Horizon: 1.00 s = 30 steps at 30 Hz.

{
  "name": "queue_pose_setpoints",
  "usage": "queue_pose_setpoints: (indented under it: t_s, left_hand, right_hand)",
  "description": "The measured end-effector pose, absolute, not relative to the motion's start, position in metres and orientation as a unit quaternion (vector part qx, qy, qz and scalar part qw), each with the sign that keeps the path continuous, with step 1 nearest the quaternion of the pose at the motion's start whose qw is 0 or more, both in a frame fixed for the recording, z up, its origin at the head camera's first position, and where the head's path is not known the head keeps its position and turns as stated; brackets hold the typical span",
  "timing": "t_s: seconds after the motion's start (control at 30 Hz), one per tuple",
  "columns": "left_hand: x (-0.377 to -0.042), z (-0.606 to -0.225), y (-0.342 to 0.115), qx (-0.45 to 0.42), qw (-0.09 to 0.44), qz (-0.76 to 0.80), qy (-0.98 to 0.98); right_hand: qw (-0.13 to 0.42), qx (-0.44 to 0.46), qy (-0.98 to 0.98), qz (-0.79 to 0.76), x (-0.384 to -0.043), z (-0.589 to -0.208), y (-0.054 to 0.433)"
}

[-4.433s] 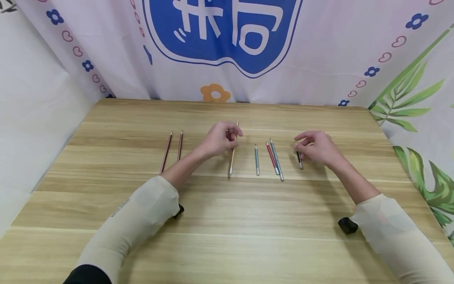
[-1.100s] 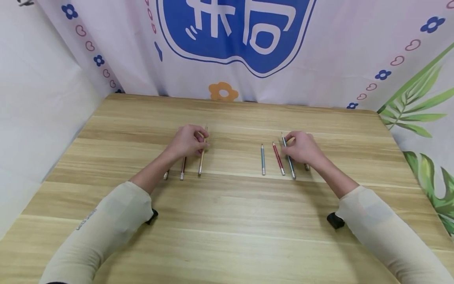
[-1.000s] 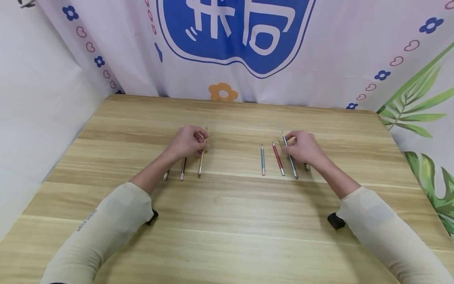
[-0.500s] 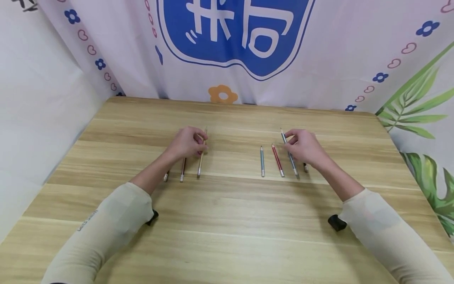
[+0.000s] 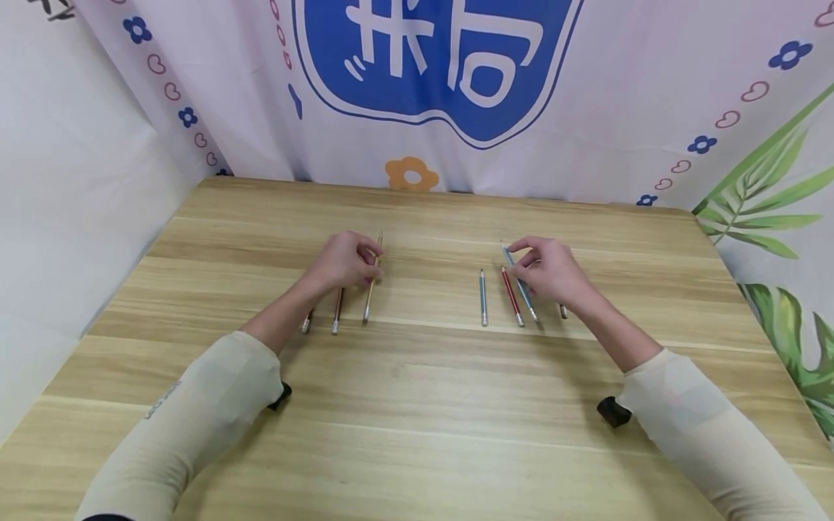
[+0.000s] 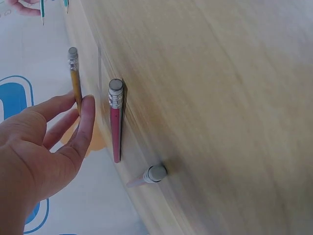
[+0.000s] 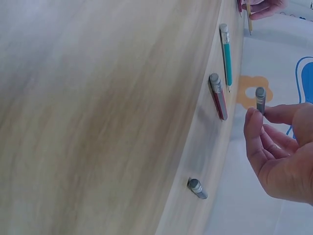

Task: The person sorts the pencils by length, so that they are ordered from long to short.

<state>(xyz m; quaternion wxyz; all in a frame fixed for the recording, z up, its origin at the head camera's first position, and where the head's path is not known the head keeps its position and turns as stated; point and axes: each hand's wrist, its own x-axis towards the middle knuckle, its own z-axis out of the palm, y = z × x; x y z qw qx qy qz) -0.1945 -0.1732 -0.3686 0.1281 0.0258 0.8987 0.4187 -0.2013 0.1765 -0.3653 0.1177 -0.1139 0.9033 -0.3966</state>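
Observation:
My left hand point(image 5: 344, 262) pinches a yellow pencil point(image 5: 370, 298) between thumb and fingers, its eraser end toward me. Beside it lie two dark red pencils point(image 5: 337, 311), partly covered by the hand and wrist. In the left wrist view the yellow pencil point(image 6: 75, 81) is raised off the wood. My right hand point(image 5: 549, 270) pinches a long blue pencil point(image 5: 525, 295), slanted just right of a red pencil point(image 5: 512, 298). A shorter blue pencil point(image 5: 483, 298) lies farther left. Under the right wrist shows the eraser end of a black pencil point(image 5: 563, 311).
The wooden table point(image 5: 417, 405) runs back to a printed white curtain point(image 5: 352, 155) with a blue emblem. White sheeting hangs at the left, and leaf-patterned cloth point(image 5: 762, 202) hangs at the right. Black wrist devices point(image 5: 614, 411) sit under both sleeves.
Since the oldest frame, my left hand has carried the yellow pencil left. My right hand has let go of the black pencil and taken the long blue one, lately shifting it slightly left.

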Motion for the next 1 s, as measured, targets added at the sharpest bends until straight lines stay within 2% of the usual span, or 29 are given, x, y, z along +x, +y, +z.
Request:
queue_pose_setpoints:
  t_s: [1.0]
  left_hand:
    - [-0.195, -0.367, -0.177, 0.066, 0.147, 0.362, 0.918]
  right_hand:
    - [0.128, -0.153, 0.882, -0.428, -0.198, -0.362, 0.152]
